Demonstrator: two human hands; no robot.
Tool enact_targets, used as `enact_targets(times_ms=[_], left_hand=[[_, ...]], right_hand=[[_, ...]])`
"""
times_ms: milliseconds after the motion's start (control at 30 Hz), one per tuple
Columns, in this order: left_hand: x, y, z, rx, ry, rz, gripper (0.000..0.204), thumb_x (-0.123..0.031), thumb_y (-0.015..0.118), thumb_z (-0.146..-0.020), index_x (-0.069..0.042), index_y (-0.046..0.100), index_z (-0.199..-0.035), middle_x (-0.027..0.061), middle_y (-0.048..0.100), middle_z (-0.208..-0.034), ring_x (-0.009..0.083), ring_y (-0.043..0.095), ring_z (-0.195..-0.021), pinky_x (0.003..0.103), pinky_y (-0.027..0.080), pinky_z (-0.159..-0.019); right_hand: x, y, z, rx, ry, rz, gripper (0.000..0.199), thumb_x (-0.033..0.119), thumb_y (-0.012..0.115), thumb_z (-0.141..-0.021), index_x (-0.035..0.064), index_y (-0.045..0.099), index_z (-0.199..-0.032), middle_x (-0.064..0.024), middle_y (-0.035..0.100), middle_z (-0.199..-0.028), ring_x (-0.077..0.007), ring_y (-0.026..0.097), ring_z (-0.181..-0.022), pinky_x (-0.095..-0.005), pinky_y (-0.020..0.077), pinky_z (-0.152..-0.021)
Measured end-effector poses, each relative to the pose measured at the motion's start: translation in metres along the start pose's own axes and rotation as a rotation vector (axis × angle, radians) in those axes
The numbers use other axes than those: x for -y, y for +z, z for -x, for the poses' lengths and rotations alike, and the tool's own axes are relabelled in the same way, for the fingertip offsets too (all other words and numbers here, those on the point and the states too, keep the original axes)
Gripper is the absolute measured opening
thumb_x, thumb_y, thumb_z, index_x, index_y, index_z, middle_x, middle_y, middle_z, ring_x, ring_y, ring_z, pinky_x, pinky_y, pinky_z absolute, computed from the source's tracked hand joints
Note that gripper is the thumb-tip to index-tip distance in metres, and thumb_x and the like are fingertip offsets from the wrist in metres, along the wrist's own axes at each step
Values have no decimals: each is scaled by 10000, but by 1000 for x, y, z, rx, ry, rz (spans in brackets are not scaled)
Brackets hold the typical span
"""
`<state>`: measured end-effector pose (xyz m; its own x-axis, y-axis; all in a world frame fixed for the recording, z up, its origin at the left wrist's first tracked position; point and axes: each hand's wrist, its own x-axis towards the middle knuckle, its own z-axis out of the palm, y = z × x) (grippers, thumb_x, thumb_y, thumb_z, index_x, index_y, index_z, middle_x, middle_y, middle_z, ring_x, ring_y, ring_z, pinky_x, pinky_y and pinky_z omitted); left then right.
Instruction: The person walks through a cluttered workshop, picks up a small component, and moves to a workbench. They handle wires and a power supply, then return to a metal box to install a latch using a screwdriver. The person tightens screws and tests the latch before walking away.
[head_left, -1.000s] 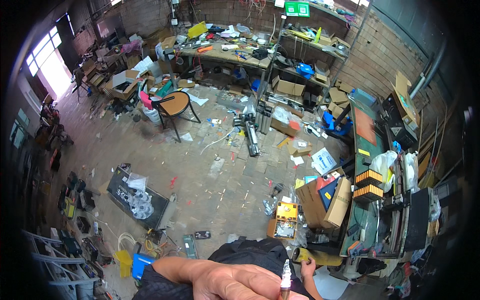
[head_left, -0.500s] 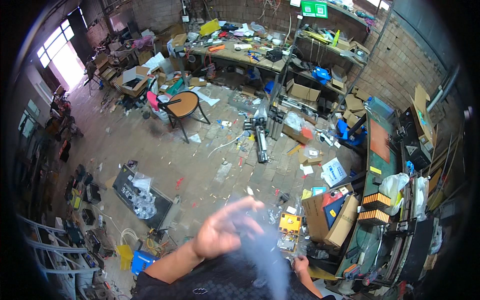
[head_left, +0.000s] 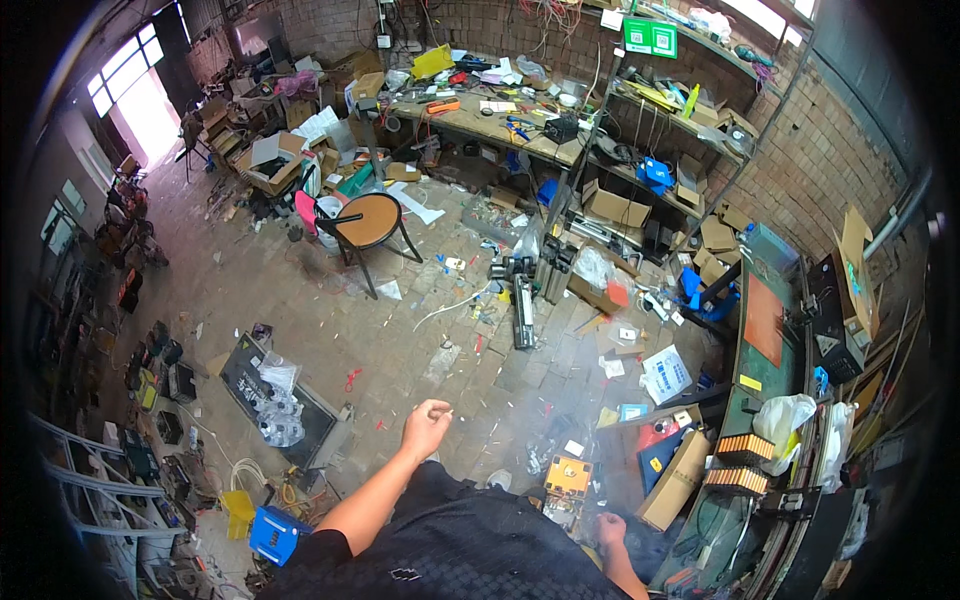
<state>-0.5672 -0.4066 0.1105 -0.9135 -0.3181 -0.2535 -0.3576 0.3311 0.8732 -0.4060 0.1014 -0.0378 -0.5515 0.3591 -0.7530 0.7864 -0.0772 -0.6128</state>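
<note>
My left hand (head_left: 427, 430) is held up in front of my dark shirt with its fingers curled. A small whitish stub, apparently a cigarette, shows at its fingertips, and thin smoke hangs in the air to the right. Lower and to the right, my right hand (head_left: 611, 528) hangs beside an orange-yellow box (head_left: 568, 476). Its fingers look bent inward; whether they hold anything is too small to make out. An open cardboard box (head_left: 672, 482) with red and dark blue things inside stands just beyond that hand.
A green bench (head_left: 715, 520) at right bears orange-ended cell packs (head_left: 745, 448). A round-seated chair (head_left: 369, 220) stands ahead, before a cluttered workbench (head_left: 470, 115). On the littered floor lie a black panel (head_left: 312, 430) with plastic wrap, a blue case (head_left: 280, 535) and a black metal device (head_left: 523, 312).
My left hand has moved left and down, from blurred motion with fingers apart to curled. The thick smoke before it has thinned and spread. My right hand has shifted slightly; the view has tilted a little.
</note>
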Motion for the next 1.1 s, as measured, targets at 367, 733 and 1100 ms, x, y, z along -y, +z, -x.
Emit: enact_targets(times_ms=[367, 733, 1100], left_hand=[[89, -62, -90, 273, 35, -77, 334, -240, 719, -906, -35, 689, -1169, 137, 750, -1044, 226, 725, -934, 353, 565, -829], [273, -161, -104, 405, -300, -279, 286, -309, 726, -886, -35, 745, -965, 146, 759, -1007, 257, 722, -969, 372, 557, -863], [295, -179, -139, 361, -278, -248, 355, -349, 699, -884, -33, 743, -1038, 140, 754, -1038, 255, 713, -1010, 356, 539, -924]], right_hand=[[-33, 88, 34, -56, -61, -38, 121, 112, 662, -918, 33, 630, -832, -59, 618, -652, -194, 612, -489, -328, 477, -426], [105, 183, 106, -151, -375, -84, 177, 65, 656, -936, -70, 658, -1050, -81, 694, -790, -126, 638, -616, -255, 531, -573], [-12, 201, 105, -104, -152, 109, 183, 102, 718, -874, 17, 636, -735, -43, 591, -625, -149, 569, -514, -329, 488, -485]])
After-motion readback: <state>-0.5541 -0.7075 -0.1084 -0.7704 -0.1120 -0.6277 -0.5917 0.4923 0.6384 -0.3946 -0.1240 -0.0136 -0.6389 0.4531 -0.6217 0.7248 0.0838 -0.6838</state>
